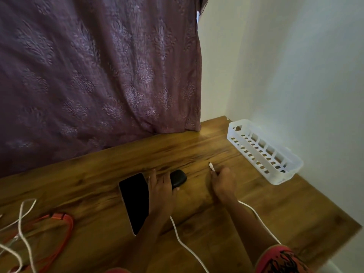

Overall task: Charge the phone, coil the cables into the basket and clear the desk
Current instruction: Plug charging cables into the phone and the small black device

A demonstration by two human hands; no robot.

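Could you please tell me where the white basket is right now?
In the head view, the white basket sits at the far right of the desk against the wall, beyond the right hand holding the white cable.

Both bare forearms reach forward over the middle of the desk (295, 203). The left hand (161, 187) lies palm down, fingers stretched forward and slightly spread. The right hand (223, 182), fingers curled, pinches a cable (212, 167) just behind its plug.
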